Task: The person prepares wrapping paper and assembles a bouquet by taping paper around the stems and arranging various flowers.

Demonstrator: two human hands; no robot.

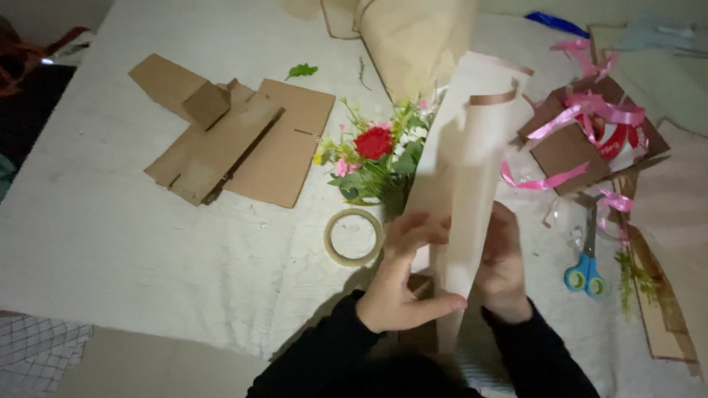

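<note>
My left hand (402, 284) is closed on the lower end of a long sheet of pale paper (464, 177), thumb across the front near the bottom edge and fingers curled at the left edge. My right hand (505, 269) holds the same sheet from the other side, mostly hidden behind it, fingers pressed against the right edge. The paper stands up tilted between my hands, its top leaning away toward the far side of the table, with a brown band at its upper edge.

Just behind the paper's left side lies a small bunch of flowers (372, 158), a red bloom in the middle with pink and white ones and green leaves. A roll of clear tape (354, 237) lies flat just left of my left hand. Further left are folded pieces of cardboard (236, 140), and a lone green leaf (301, 71) beyond them. To the right, blue-handled scissors (588, 258) lie near my right hand, and past them pink ribbon (582, 118) is tangled over a brown box (564, 147). All of it rests on a white tablecloth (125, 221).
</note>
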